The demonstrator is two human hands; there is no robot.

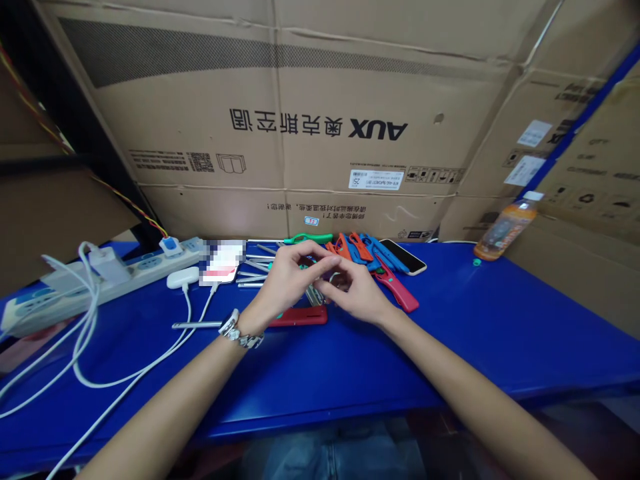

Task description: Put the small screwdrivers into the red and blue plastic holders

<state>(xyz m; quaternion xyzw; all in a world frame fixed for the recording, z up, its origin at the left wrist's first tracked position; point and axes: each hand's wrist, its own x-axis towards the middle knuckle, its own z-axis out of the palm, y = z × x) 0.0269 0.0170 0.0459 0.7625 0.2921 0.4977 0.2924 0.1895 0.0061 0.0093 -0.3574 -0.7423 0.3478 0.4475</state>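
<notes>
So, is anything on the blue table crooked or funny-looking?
Yes. The orange bottle isn't standing up: it leans tilted against a brown carton at the back right of the table. The big cardboard box behind has its printing upside down. Nothing looks spilled.

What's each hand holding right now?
Left hand: closed, pinching a small metal part.
Right hand: closed on the same small metal part.

- My blue surface [450, 333] carries a white power strip [145, 265] at the left, with white cables [90, 360] trailing toward me.
- Metal rods [255, 267], a red handle [300, 315] and coloured clips [370, 257] lie mid-back.
- A phone [403, 257], a green cap [477, 262] and an orange bottle [505, 230] lie to the right.
</notes>
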